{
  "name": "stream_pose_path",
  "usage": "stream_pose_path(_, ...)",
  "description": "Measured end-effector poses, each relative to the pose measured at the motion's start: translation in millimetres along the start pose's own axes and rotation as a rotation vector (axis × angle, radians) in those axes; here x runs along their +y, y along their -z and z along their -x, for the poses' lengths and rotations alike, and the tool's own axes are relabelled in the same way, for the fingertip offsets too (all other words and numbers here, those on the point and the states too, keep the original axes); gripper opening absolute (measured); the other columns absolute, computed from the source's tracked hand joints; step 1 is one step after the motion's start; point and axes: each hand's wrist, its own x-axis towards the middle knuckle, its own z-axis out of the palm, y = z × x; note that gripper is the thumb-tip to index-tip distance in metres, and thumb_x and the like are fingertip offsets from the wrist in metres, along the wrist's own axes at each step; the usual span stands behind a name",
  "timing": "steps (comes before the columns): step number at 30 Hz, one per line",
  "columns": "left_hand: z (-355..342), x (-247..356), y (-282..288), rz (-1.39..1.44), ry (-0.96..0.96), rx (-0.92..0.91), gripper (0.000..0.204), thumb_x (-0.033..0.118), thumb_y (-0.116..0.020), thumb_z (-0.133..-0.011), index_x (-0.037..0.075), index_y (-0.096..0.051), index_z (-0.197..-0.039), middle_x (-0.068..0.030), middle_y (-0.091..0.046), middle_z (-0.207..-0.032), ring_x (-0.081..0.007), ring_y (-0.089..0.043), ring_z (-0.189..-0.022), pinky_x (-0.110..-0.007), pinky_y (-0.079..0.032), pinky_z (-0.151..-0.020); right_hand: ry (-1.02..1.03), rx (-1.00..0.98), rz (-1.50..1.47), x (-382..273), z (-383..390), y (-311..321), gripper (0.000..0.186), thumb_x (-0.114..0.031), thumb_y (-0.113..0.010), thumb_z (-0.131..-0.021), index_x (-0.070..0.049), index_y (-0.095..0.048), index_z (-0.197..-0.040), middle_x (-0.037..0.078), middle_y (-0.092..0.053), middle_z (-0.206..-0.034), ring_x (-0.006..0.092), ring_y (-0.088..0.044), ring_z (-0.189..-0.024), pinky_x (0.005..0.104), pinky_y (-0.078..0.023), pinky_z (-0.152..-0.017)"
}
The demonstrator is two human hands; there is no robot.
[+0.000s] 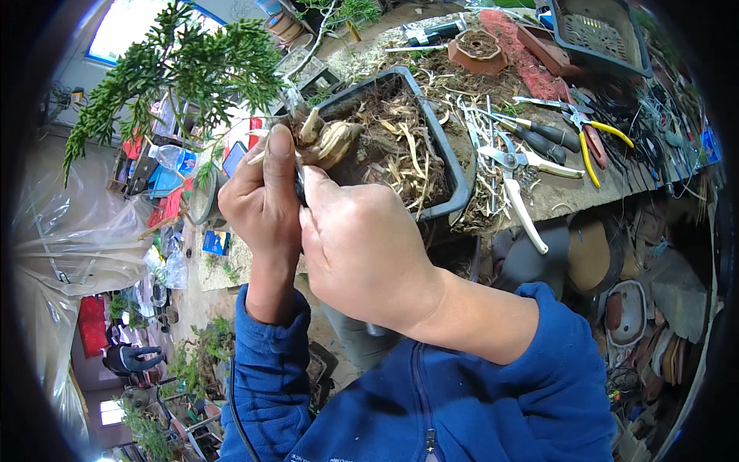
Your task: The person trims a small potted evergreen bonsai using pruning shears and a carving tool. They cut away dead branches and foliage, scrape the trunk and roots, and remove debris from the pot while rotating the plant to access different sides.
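Observation:
A juniper bonsai [192, 65] leans over the left of a dark plastic tray [443, 154]. Its trunk base [337, 145] is peeled to pale, split wood with a short stub. My left hand [265, 196] is closed around the low trunk, thumb upright against the wood, its other fingers partly hidden. Pressed close beside it, my right hand [369, 246] is closed in a fist on a thin tool [300, 181], dark and metallic, mostly covered by my fingers. The tool's tip meets the wood near my left thumb; its exact kind is hidden. Soil and pale wood shavings fill the tray.
To the right lie white-handled pruning shears [512, 173], yellow-handled pliers [593, 142] and black-handled carving tools [550, 137]. Behind them stand a hexagonal clay pot [477, 52] and a grey plastic basin [643, 38]. A water bottle [173, 158] is at left; another person [132, 359] is far off.

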Motion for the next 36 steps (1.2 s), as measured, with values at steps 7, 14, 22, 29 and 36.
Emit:
stream_pose_path(7, 6, -8, -1, 0.394, 0.042, -0.081, 0.085, 0.061, -0.031, -0.111, -0.015, -0.061, -0.133, -0.0259, -0.074, -0.115, -0.0286, -0.074, -0.100, -0.037, -0.059, -0.090, -0.172, -0.068, -0.196, -9, 10, 23, 0.033, -0.003, -0.062, -0.093, 0.011, -0.065, -0.123, 0.022, -0.068, -0.078, 0.0387, -0.069, -0.066, 0.0413, -0.054, -0.060)
stream_pose_path(14, 2, 2, -2, 0.260, 0.044, -0.084, 0.080, 0.060, -0.044, -0.108, -0.014, -0.065, -0.129, -0.0215, -0.076, -0.106, -0.0230, -0.074, -0.093, -0.034, -0.057, -0.086, -0.293, -0.041, -0.130, -9, -4, 24, 0.024, -0.004, -0.062, -0.092, 0.010, -0.068, -0.111, 0.026, -0.067, -0.078, 0.0433, -0.069, -0.072, 0.0456, -0.054, -0.064)
stream_pose_path(22, -1, 5, -9, -0.097, -0.106, 0.020, 0.024, 0.013, -0.076, -0.098, -0.008, -0.075, -0.110, -0.0126, -0.079, -0.086, -0.0108, -0.069, -0.070, -0.025, -0.053, -0.063, -0.109, -0.140, 0.195, -8, -14, 25, 0.026, -0.009, -0.063, -0.089, 0.011, -0.066, -0.104, 0.023, -0.067, -0.070, 0.0404, -0.069, -0.066, 0.0487, -0.055, -0.063)
stream_pose_path(29, -3, 2, -8, -0.194, -0.204, 0.049, 0.015, 0.009, -0.076, -0.097, -0.006, -0.073, -0.098, -0.0169, -0.076, -0.079, -0.0179, -0.070, -0.061, -0.030, -0.051, -0.058, 0.151, -0.238, 0.287, 13, -18, 35, 0.032, -0.007, -0.063, -0.087, 0.015, -0.065, -0.110, 0.020, -0.064, -0.066, 0.0360, -0.067, -0.060, 0.0441, -0.054, -0.058)
stream_pose_path(36, 2, -1, -3, 0.014, -0.091, 0.009, 0.058, 0.041, -0.052, -0.108, -0.012, -0.072, -0.099, -0.0128, -0.071, -0.074, -0.0128, -0.062, -0.070, -0.029, -0.048, -0.063, 0.202, -0.272, 0.153, 15, -20, 50, 0.028, -0.005, -0.068, -0.087, 0.006, -0.066, -0.113, 0.016, -0.063, -0.067, 0.0361, -0.065, -0.058, 0.0436, -0.052, -0.052)
